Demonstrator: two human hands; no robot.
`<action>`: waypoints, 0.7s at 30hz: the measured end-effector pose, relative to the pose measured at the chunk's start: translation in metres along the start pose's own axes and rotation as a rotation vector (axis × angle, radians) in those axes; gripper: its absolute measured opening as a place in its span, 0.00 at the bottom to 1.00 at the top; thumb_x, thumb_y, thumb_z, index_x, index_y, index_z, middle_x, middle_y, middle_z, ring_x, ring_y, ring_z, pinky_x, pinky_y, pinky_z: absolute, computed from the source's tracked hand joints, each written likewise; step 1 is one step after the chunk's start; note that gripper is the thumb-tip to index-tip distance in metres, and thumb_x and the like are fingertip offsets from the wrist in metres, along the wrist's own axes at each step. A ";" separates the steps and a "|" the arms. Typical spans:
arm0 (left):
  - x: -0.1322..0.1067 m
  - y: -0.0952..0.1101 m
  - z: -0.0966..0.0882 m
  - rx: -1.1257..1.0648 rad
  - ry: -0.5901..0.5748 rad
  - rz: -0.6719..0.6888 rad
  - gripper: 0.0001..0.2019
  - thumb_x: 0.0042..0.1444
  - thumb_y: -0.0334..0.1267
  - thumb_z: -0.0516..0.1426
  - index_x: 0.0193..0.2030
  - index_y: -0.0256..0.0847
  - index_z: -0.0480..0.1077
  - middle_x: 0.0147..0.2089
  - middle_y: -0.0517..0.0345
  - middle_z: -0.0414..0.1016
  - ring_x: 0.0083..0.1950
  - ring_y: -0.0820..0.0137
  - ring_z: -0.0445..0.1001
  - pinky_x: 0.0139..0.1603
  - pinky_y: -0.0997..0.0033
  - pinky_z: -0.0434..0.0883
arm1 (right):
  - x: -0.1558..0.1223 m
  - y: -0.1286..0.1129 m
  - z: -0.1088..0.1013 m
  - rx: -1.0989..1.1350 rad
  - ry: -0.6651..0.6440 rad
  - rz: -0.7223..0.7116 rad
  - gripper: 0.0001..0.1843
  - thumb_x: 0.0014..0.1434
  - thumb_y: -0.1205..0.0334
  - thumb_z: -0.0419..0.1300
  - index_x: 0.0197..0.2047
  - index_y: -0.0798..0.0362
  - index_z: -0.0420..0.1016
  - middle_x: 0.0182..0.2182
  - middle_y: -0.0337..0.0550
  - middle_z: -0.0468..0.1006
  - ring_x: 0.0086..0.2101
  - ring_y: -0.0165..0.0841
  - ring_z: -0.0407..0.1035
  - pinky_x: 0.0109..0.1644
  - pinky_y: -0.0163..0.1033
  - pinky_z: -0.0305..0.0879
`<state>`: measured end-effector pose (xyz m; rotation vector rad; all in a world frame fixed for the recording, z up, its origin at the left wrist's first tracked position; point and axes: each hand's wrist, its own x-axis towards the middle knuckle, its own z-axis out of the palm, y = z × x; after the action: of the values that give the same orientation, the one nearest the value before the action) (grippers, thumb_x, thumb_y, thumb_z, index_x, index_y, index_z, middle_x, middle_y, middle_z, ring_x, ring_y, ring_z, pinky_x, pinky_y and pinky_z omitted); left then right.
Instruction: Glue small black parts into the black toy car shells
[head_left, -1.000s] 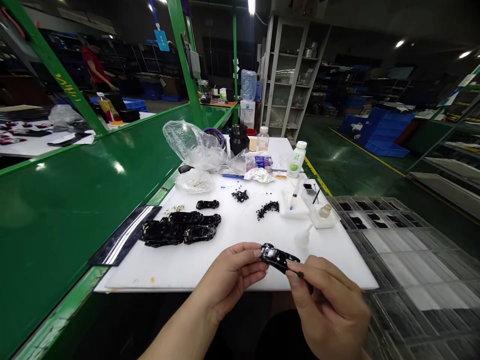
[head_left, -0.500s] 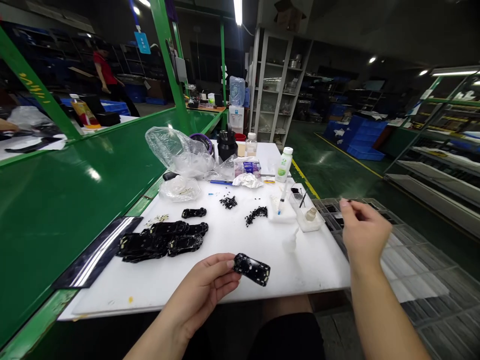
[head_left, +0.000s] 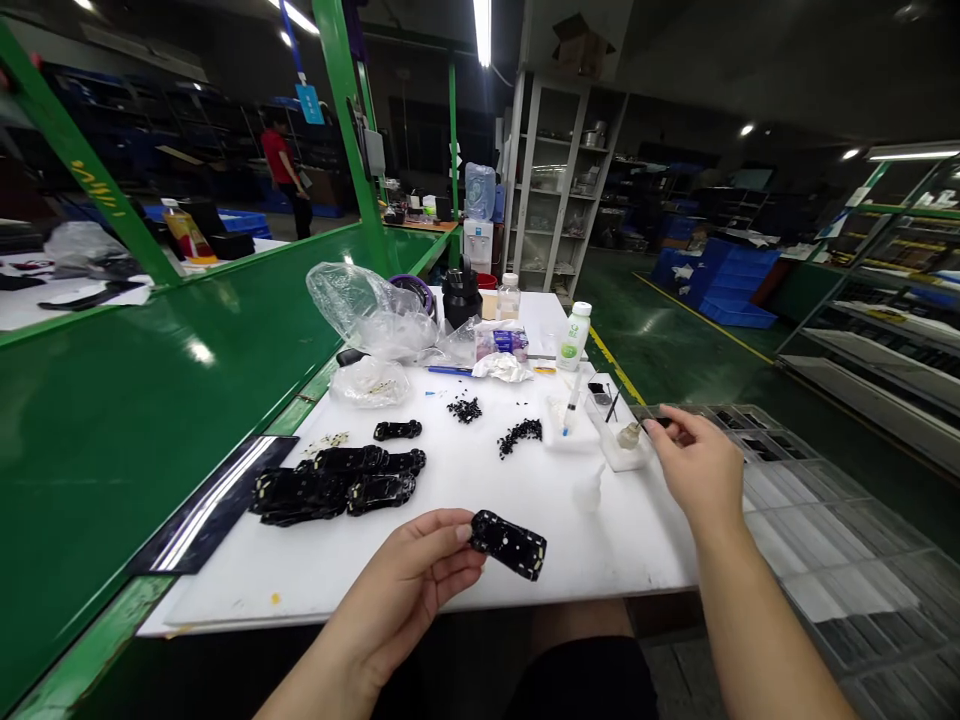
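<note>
My left hand pinches one end of a glossy black plastic part and holds it just above the near edge of the white work board. My right hand is stretched out to the right, fingers pinched on a thin dark stick whose tip sits by a small lump on the clear dish. A stack of the same black parts lies on the board's left half. Two heaps of tiny black bits lie further back.
Clear trays with black pieces stand to the right of the board. Plastic bags, a black jar, a white-green bottle and a syringe crowd the far end. A green panel slopes along the left. A person in red stands far back.
My right hand left the black part and swung out to the right with the stick, then came down to the clear dish. My left hand kept the part, now flipped over.
</note>
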<state>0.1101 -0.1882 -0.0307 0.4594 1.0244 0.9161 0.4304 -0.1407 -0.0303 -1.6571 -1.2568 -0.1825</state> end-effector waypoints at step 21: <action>-0.006 -0.004 0.008 -0.049 -0.071 -0.022 0.08 0.48 0.27 0.65 0.36 0.36 0.74 0.29 0.50 0.81 0.29 0.69 0.79 0.35 0.73 0.75 | -0.122 -0.093 -0.020 0.544 -0.673 0.068 0.21 0.53 0.62 0.66 0.51 0.50 0.76 0.32 0.40 0.81 0.29 0.32 0.76 0.34 0.35 0.77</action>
<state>0.1173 -0.1950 -0.0261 0.4362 0.9391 0.8974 0.3111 -0.2378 -0.0403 -1.3029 -1.5515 0.7571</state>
